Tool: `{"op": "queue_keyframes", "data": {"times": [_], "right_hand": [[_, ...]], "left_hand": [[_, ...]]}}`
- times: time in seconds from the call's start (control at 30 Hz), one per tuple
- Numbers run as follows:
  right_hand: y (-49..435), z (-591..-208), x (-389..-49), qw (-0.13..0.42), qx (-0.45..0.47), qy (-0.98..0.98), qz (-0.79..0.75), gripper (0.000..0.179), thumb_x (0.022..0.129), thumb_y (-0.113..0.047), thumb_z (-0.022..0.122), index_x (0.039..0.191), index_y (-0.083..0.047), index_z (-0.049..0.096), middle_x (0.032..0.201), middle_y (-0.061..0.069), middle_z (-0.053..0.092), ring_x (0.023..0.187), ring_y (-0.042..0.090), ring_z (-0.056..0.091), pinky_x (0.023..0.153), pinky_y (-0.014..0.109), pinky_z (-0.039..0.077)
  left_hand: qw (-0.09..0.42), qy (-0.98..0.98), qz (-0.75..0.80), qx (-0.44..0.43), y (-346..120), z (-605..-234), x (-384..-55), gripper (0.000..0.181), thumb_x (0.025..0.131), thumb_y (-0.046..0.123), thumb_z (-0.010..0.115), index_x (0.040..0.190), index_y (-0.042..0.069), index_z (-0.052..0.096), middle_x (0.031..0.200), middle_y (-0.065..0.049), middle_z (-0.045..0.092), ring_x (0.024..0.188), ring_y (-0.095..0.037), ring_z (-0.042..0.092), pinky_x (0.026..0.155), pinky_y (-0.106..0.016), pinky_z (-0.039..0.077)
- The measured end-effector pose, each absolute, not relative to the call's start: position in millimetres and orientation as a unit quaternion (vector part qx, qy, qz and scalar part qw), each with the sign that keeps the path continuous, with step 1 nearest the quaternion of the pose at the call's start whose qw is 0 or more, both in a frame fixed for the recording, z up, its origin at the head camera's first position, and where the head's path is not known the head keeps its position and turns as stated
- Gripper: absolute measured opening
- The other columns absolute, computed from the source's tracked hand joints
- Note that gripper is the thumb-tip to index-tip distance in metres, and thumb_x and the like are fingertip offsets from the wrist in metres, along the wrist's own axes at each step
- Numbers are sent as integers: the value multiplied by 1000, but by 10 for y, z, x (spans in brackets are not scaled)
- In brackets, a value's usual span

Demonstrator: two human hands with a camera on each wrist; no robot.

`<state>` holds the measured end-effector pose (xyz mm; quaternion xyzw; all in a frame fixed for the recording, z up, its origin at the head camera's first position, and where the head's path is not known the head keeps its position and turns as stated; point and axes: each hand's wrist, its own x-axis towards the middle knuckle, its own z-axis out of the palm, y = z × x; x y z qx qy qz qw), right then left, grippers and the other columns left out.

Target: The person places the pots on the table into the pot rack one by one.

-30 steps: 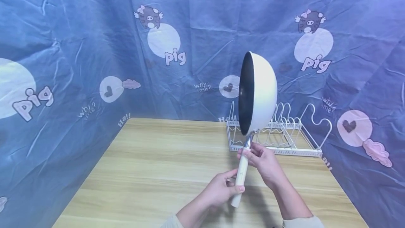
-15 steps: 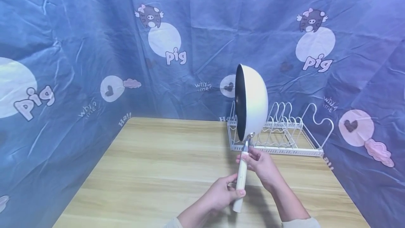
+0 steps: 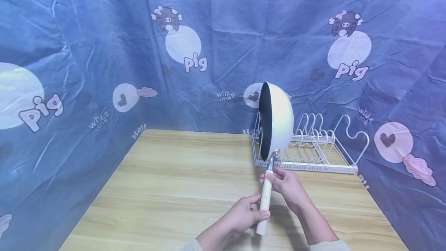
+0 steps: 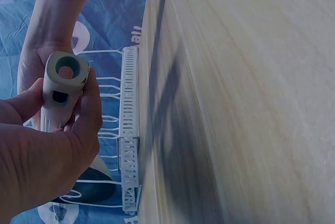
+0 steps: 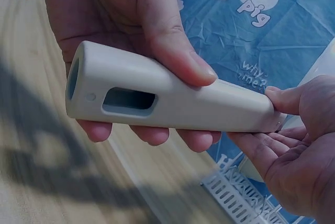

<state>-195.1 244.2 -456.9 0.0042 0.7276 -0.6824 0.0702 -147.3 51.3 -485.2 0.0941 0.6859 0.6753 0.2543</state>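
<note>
A deep wok (image 3: 283,121), white outside and dark inside, is held on edge with its dark side to the left. It stands among the wires at the left end of a white wire rack (image 3: 313,166); one wire passes in front of its dark face. The cream handle (image 5: 193,106) points toward the person. My left hand (image 3: 242,214) grips the handle's lower part, thumb on one side and fingers on the other. Higher up, near the metal neck, my right hand (image 3: 290,189) pinches the handle. Whether the wok's underside rests on the rack is hidden.
The rack's upright wire loops (image 3: 313,125) continue to the right of the wok. Wooden tabletop (image 3: 174,177) extends to the left and in front. A blue printed curtain (image 3: 223,49) surrounds the back and sides.
Both hands have lowered the wok and shifted it slightly left, bringing it down among the rack's left-end wires. Both grips on the handle stay the same.
</note>
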Motion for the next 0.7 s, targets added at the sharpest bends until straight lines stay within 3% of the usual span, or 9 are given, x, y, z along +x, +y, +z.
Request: {"op": "queue_keyframes", "data": {"times": [0.43, 0.7], "right_hand": [[2450, -4663, -1996, 78, 18, 726, -683, 61, 112, -12, 56, 156, 22, 32, 133, 31, 72, 114, 21, 79, 102, 30, 64], [2438, -4678, -2016, 75, 27, 736, -672, 60, 114, -17, 55, 157, 19, 34, 137, 33, 69, 118, 24, 78, 109, 36, 62]], "left_hand": [[267, 683, 674, 91, 514, -4890, -1513, 61, 99, 11, 76, 156, 9, 57, 101, -15, 77, 77, -18, 74, 74, -41, 70], [279, 681, 670, 92, 505, -4924, -1562, 61, 100, 14, 76, 158, 13, 56, 106, -8, 74, 81, -20, 76, 77, -40, 70]]}}
